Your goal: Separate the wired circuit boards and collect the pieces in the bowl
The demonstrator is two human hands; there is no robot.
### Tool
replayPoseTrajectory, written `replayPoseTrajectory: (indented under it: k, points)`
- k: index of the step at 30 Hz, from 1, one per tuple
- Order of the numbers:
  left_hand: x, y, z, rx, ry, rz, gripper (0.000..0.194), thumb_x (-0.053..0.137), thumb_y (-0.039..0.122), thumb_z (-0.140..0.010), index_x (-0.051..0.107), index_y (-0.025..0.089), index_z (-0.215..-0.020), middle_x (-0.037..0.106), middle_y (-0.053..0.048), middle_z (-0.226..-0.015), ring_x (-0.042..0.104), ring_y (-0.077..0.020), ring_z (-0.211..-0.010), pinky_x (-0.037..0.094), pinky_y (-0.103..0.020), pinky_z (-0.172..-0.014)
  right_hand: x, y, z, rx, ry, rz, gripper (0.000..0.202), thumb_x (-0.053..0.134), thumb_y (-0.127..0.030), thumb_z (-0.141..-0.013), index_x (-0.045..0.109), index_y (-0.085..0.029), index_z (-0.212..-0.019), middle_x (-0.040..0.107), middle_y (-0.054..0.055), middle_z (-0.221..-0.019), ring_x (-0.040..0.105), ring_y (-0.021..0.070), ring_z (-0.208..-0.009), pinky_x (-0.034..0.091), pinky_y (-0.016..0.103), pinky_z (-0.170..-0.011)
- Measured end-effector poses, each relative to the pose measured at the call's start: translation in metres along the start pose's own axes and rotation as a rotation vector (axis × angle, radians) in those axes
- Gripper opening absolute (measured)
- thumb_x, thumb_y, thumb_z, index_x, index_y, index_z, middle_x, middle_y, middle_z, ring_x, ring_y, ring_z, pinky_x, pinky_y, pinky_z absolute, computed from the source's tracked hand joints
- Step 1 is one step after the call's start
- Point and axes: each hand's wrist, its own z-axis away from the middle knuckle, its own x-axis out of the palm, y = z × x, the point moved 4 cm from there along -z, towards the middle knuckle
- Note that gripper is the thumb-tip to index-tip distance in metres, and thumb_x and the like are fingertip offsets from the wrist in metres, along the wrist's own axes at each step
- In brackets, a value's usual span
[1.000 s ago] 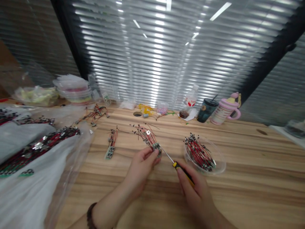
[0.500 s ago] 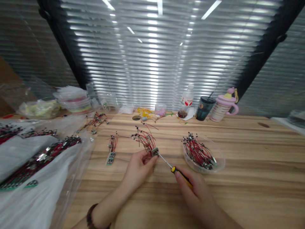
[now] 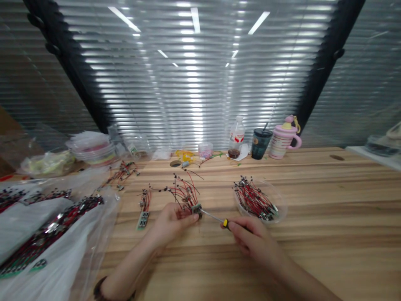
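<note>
Near the middle of the wooden table, my left hand (image 3: pixel 172 223) pinches a small green circuit board (image 3: pixel 196 208) at its edge. Thin red and black wires (image 3: pixel 184 190) fan up and back from that board. My right hand (image 3: pixel 250 234) is closed around the black and yellow handle of a screwdriver (image 3: pixel 213 215). The metal tip points left and meets the right end of the board; exact contact is too small to tell. A round clear bowl (image 3: pixel 282 209) full of wired boards stands right of the hands. Another wired board (image 3: pixel 143 219) lies to the left.
Plastic bags with many wired boards (image 3: pixel 62 234) cover the left side. Loose wired pieces (image 3: pixel 122 173) lie behind. Along the back stand stacked plastic tubs (image 3: pixel 94 152), a bottle (image 3: pixel 236 140), a dark cup (image 3: pixel 261 144) and a pink mug (image 3: pixel 281 142).
The camera view has shifted. The board is turned somewhat, and the screwdriver lies flatter, with my right hand now covering more of its handle. Both hands keep their hold.
</note>
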Motion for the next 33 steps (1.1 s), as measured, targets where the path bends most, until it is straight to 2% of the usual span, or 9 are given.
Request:
replayPoseTrajectory:
  k: [6,11,14,17,21,24,27,30,33]
  points:
    - [0.000,0.002,0.005,-0.089,-0.016,0.205,0.024,0.078,0.022,-0.059,0.071,0.011,-0.079,0.072,-0.007,-0.083,0.065,-0.0154,-0.080,0.052,-0.026,-0.079,-0.002,-0.008,0.003,0.053,0.017,-0.189,0.039,0.060,-0.052,-0.067,0.056,-0.014,-0.067,0.029,-0.008,-0.045,0.023,0.0048,-0.039,0.015,0.019,-0.037]
    - [0.005,0.003,0.007,-0.104,0.071,0.374,0.021,0.081,0.018,-0.054,0.070,0.013,-0.071,0.071,-0.003,-0.077,0.064,-0.0127,-0.075,0.053,-0.027,-0.079,0.000,-0.007,0.008,-0.116,0.161,-0.256,0.039,0.053,-0.054,-0.078,0.054,-0.015,-0.074,0.030,-0.008,-0.048,0.029,0.0058,-0.039,0.023,0.018,-0.037]
    - [0.025,0.005,0.018,-0.104,-0.054,0.335,0.020,0.078,0.020,-0.060,0.070,0.013,-0.077,0.071,-0.004,-0.081,0.064,-0.0139,-0.077,0.053,-0.029,-0.079,0.005,-0.007,0.011,-0.245,0.205,-0.291,0.036,0.044,-0.050,-0.087,0.048,-0.017,-0.074,0.044,-0.004,-0.057,0.045,0.0082,-0.049,0.037,0.020,-0.047]
    - [0.049,0.003,0.030,-0.056,-0.229,0.294,0.023,0.075,0.022,-0.065,0.069,0.015,-0.086,0.071,-0.006,-0.085,0.064,-0.0143,-0.079,0.051,-0.025,-0.076,0.010,-0.012,0.014,-0.313,0.202,-0.157,0.025,0.063,-0.038,-0.076,0.051,-0.016,-0.076,0.055,0.000,-0.068,0.052,0.0111,-0.059,0.044,0.023,-0.056]
    - [0.060,-0.006,0.037,-0.026,-0.205,0.350,0.029,0.077,0.019,-0.062,0.067,0.016,-0.089,0.070,-0.006,-0.086,0.063,-0.0145,-0.078,0.051,-0.024,-0.072,0.007,-0.013,0.016,-0.269,0.274,-0.149,0.030,0.075,-0.025,-0.058,0.047,-0.018,-0.066,0.059,0.001,-0.068,0.056,0.0140,-0.061,0.047,0.026,-0.058]
    - [0.062,-0.007,0.039,-0.069,-0.253,0.406,0.031,0.075,0.019,-0.066,0.065,0.015,-0.095,0.069,-0.009,-0.094,0.063,-0.0170,-0.084,0.052,-0.028,-0.074,0.006,-0.012,0.015,-0.208,0.242,-0.252,0.037,0.077,-0.025,-0.054,0.042,-0.019,-0.061,0.061,0.000,-0.064,0.058,0.0149,-0.059,0.048,0.026,-0.056]
    - [0.062,-0.004,0.040,-0.109,-0.299,0.450,0.031,0.073,0.016,-0.068,0.064,0.015,-0.098,0.067,-0.010,-0.100,0.062,-0.0174,-0.087,0.052,-0.030,-0.077,0.004,-0.014,0.013,-0.220,0.205,-0.306,0.040,0.076,-0.026,-0.058,0.037,-0.019,-0.060,0.060,-0.002,-0.060,0.056,0.0124,-0.055,0.047,0.024,-0.054]
    - [0.059,-0.004,0.035,-0.080,-0.264,0.425,0.033,0.073,0.017,-0.067,0.064,0.015,-0.099,0.067,-0.010,-0.100,0.062,-0.0168,-0.087,0.051,-0.031,-0.078,-0.001,-0.015,0.009,-0.237,0.250,-0.262,0.039,0.074,-0.028,-0.063,0.036,-0.019,-0.059,0.059,-0.002,-0.058,0.054,0.0111,-0.054,0.046,0.023,-0.053]
    - [0.055,-0.009,0.027,-0.022,-0.144,0.340,0.032,0.075,0.020,-0.066,0.064,0.015,-0.095,0.068,-0.009,-0.096,0.062,-0.0152,-0.082,0.051,-0.029,-0.077,-0.007,-0.019,0.006,-0.264,0.331,-0.120,0.033,0.072,-0.032,-0.064,0.042,-0.018,-0.060,0.062,0.002,-0.061,0.057,0.0144,-0.057,0.048,0.026,-0.055]
